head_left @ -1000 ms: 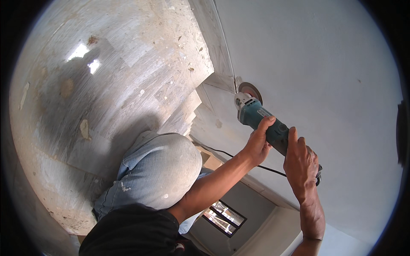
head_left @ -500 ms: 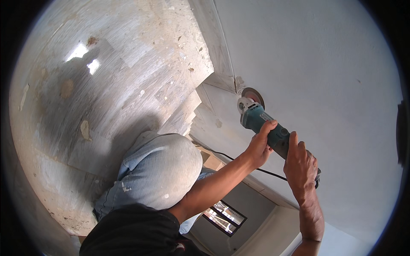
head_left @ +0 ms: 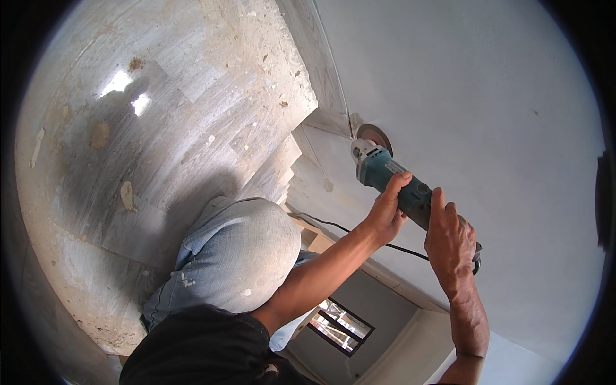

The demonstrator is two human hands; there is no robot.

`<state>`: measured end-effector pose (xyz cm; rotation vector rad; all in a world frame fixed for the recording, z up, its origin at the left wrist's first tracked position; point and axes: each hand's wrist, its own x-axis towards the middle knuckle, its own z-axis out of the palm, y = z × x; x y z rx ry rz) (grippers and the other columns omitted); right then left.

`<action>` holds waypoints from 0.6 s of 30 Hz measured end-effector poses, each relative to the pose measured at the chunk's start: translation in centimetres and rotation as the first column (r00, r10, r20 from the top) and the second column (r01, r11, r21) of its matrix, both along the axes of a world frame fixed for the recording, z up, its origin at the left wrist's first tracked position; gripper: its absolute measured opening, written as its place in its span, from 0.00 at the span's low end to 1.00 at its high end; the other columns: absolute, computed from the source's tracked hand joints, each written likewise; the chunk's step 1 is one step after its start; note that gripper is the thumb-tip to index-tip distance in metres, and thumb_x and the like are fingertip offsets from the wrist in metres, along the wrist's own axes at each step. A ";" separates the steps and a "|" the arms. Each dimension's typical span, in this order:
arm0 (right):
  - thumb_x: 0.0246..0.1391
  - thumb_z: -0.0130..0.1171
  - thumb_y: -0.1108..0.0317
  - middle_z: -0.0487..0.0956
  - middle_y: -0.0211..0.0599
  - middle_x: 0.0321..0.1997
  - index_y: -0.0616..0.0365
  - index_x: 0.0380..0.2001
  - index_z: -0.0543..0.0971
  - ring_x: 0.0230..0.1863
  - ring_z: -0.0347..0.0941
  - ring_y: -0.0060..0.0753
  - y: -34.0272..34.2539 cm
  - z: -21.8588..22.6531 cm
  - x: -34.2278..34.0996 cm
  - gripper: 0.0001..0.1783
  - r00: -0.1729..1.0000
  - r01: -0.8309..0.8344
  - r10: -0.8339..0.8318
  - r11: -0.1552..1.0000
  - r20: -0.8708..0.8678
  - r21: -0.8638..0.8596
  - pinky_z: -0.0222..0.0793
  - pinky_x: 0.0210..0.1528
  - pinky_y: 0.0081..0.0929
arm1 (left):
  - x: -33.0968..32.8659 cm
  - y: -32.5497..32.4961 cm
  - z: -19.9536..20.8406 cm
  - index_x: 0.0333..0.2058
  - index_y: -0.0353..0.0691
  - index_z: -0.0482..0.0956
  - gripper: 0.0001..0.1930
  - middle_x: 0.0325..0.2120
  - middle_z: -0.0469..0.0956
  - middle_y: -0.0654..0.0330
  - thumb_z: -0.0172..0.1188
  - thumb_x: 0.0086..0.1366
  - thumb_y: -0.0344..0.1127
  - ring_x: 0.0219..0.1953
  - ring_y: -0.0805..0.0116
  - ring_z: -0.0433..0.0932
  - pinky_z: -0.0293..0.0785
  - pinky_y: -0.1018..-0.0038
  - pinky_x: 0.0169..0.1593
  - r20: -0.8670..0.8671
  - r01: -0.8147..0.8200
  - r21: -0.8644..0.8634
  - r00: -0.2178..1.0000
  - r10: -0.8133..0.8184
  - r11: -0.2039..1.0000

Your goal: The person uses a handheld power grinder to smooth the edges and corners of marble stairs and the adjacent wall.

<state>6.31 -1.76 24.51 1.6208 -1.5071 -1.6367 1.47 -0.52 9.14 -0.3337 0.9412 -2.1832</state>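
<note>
Both closed: my L hand [head_left: 387, 206] round the grinder [head_left: 380, 169] mid-body, R hand [head_left: 451, 240] round its rear end. Disc [head_left: 378, 136] is by the wall [head_left: 475, 109], just right of the trim [head_left: 321, 74] corner; can't tell if touching. Small patch [head_left: 356, 119] scuffed there, prob. early on; most of wall looks untouched.

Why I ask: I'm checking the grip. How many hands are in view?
2: the left hand grips the grinder around mid-body; the right hand grips its rear end. No others show.
</note>
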 end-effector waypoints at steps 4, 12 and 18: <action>0.50 0.59 0.79 0.76 0.46 0.32 0.61 0.57 0.62 0.33 0.81 0.48 0.7 0.2 -0.8 0.30 0.999 0.035 -0.035 0.999 -0.014 -0.023 0.78 0.34 0.42 | -1.4 1.1 0.2 0.41 0.54 0.73 0.19 0.33 0.72 0.75 0.65 0.58 0.56 0.39 0.83 0.70 0.62 0.77 0.45 -0.015 0.018 -0.010 1.000 -0.018 1.000; 0.53 0.55 0.79 0.76 0.46 0.32 0.60 0.58 0.62 0.32 0.81 0.47 0.2 0.0 -0.6 0.29 1.000 0.001 -0.001 1.000 0.003 -0.003 0.78 0.34 0.42 | 0.6 0.4 0.4 0.41 0.53 0.73 0.22 0.33 0.73 0.74 0.66 0.56 0.58 0.38 0.82 0.70 0.61 0.76 0.44 0.056 -0.026 0.033 0.998 0.024 0.999; 0.52 0.56 0.78 0.76 0.45 0.32 0.60 0.58 0.62 0.32 0.81 0.46 -0.3 -0.2 -0.4 0.29 0.999 -0.042 0.042 0.999 -0.005 0.027 0.78 0.33 0.41 | -1.0 0.4 -0.8 0.44 0.53 0.70 0.20 0.38 0.74 0.71 0.65 0.59 0.54 0.46 0.78 0.73 0.65 0.70 0.58 -0.036 -0.015 -0.004 0.999 0.015 1.000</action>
